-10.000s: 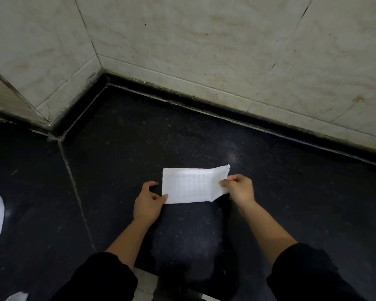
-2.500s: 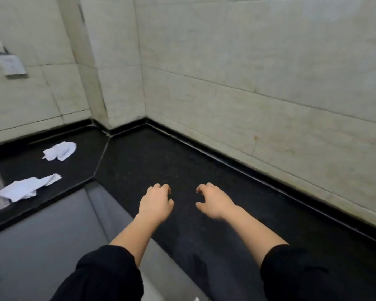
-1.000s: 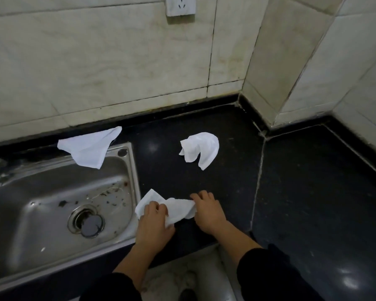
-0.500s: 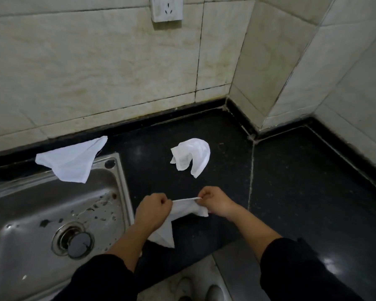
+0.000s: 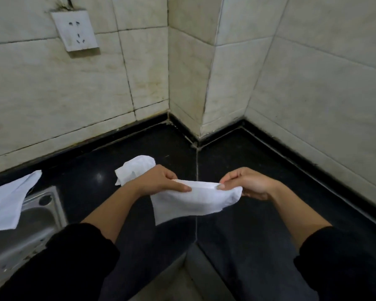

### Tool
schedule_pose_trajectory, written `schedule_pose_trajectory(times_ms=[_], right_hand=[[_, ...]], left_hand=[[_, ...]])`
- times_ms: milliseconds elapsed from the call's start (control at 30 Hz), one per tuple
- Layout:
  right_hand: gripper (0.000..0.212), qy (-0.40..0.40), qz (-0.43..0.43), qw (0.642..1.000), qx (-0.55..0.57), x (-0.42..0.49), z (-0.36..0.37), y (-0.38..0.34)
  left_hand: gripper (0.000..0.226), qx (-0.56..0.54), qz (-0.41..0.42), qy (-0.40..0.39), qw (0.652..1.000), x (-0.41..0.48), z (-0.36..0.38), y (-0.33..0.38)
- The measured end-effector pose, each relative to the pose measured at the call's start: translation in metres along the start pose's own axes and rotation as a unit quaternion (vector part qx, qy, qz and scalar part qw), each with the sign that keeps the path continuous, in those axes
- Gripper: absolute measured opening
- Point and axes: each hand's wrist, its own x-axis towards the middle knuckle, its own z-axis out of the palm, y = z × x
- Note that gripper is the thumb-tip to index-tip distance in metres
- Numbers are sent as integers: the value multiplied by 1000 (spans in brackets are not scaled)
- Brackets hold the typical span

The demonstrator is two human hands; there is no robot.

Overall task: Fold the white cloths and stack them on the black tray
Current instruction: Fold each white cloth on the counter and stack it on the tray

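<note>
Black fabric of my sleeves [image 5: 74, 261] is the nearest thing, and from it my bare forearms go forward to the white cloth [image 5: 193, 200], which I hold in the air above the worktop [image 5: 248, 157], a little in front of me. My left grip [image 5: 161, 181] pinches its upper edge between thumb and fingers, and my right grip [image 5: 250, 183] pinches the same edge at the other end. The edge is therefore pulled almost straight between them, and the rest hangs down loose, with one corner lower at the left. I judge that the cloth is very light, thin and soft, without any stiffness of its own. It is best to hold it at the corners or along one edge, to keep that edge tight, and to lay it flat before making a fold. It does not look slippery or fragile. The worktop is dark polished stone with fine specks, hard and smooth, with a pale seam running away from me. At the left a second cloth [image 5: 7, 205] is draped over the rim of a steel sink [image 5: 39, 216]. Farther on lies a third cloth [image 5: 137, 170], crumpled into a soft lump and partly hidden behind my left wrist. Behind stand pale marbled wall tiles [image 5: 313, 83] with dark joints and a white socket [image 5: 75, 30]. The black tray I cannot see.
</note>
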Motion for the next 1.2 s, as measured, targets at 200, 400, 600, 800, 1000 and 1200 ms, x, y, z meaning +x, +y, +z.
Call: schedule_pose_trajectory(times_ms=[200, 400, 600, 800, 1000, 1200], right_hand=[[10, 63, 16, 996, -55, -61, -86, 21], [15, 218, -45, 975, 22, -89, -129, 51], [17, 232, -64, 964, 118, -111, -147, 75], [16, 191, 23, 969, 153, -122, -139, 114], [24, 168, 158, 966, 112, -120, -106, 163], [18, 167, 234, 958, 10, -105, -88, 193]], left_hand=[[24, 33, 24, -47, 998, 49, 33, 70], [6, -19, 76, 70, 994, 89, 70, 104], [5, -74, 103, -5, 992, 99, 80, 110], [6, -15, 34, -145, 989, 101, 94, 85], [9, 57, -67, -242, 966, 96, 137, 43], [24, 117, -143, -255, 949, 103, 166, 6]])
